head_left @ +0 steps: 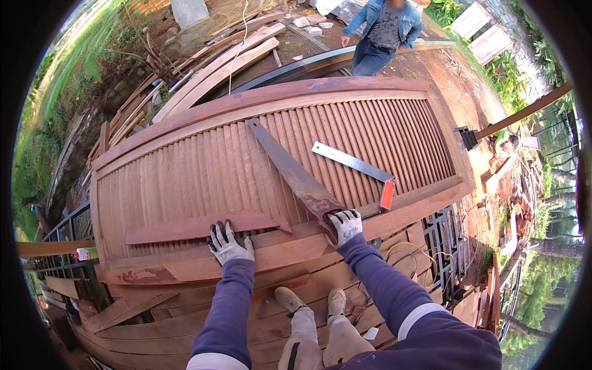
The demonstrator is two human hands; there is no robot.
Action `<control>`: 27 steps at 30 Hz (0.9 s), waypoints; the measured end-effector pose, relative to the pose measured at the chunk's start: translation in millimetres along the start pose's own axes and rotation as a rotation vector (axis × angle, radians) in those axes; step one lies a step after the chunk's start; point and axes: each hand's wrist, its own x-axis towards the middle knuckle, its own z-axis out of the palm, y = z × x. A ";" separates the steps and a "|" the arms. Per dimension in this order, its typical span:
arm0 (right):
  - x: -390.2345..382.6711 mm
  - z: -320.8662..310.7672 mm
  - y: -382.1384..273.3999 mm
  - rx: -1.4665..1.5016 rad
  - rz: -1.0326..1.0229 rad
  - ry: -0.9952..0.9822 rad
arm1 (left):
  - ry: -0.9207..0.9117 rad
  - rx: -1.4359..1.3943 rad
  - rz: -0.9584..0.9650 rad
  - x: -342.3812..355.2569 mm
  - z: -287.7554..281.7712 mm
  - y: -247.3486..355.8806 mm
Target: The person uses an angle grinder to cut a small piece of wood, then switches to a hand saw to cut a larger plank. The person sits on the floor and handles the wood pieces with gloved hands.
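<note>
With gloved fingers of the right hand (345, 227) curled about its reddish handle, gripped a handsaw (291, 169) over the near rail of a long louvered wooden panel (166, 179), blade aslant across the slats and tip toward the far rail, apparently letting the panel bear most of the weight. With the left hand (229, 245), fingers open and spread, reached over the near rail onto a reddish wooden strip (166, 230) lying along the slats, perhaps to steady it; grasped nothing outright on that side. Offered, from above, no way to tell the strip as loose or fixed. Had a metal square (354, 163) with a red stock lying right of the saw, clear of both hands, probably there for easy reach. Stood on brown boards (154, 330) close to the panel, likely for a straight reach to saw and strip alike. Faced, beyond the far rail, a person in a denim jacket (385, 31) and, farther left, long timber (219, 79).
</note>
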 end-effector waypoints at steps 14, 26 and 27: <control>3.1 -0.5 1.4 0.010 0.014 -0.054 | 0.084 -0.015 -0.062 0.5 4.6 0.5; -8.1 11.9 5.6 0.033 -0.013 0.031 | 0.309 -0.146 -0.016 -16.1 1.5 1.3; -11.2 19.7 10.9 0.052 -0.012 0.034 | 0.276 -0.175 -0.024 -19.6 3.2 1.0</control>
